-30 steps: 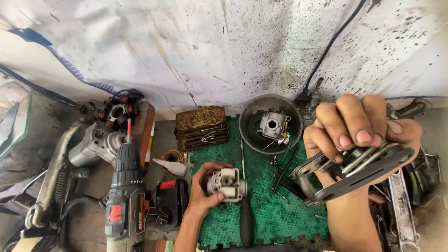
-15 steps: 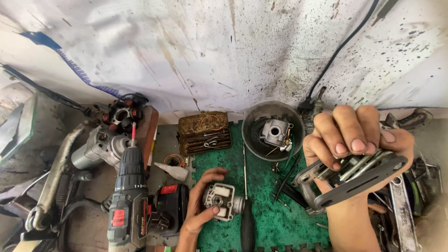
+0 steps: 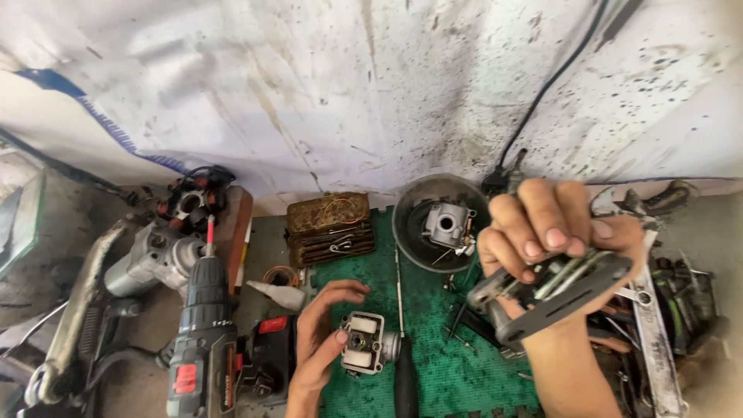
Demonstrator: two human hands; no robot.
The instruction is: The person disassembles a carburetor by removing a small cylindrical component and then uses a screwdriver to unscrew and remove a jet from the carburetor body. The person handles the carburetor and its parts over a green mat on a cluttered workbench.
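My left hand [image 3: 319, 340] grips a small metal carburettor body [image 3: 366, 352] with white floats, resting on the green mat [image 3: 441, 371] near the bottom centre. My right hand [image 3: 553, 232] is raised above the mat's right side and holds a bunch of spanners on a grey metal holder [image 3: 553, 290]. A screwdriver with a black handle [image 3: 403, 371] lies on the mat just right of the carburettor body.
A round metal bowl [image 3: 410, 224] holding another carburettor part [image 3: 447, 224] stands behind the mat. A rusty finned block [image 3: 329, 228] sits left of it. A cordless drill [image 3: 203, 333], engine parts [image 3: 155, 259] and a small oil bottle [image 3: 279, 294] lie left. More tools [image 3: 658, 340] are piled at right.
My left hand has lowered the carburettor body slightly toward me and turned it. The right hand with the spanner bunch has shifted a little left and down.
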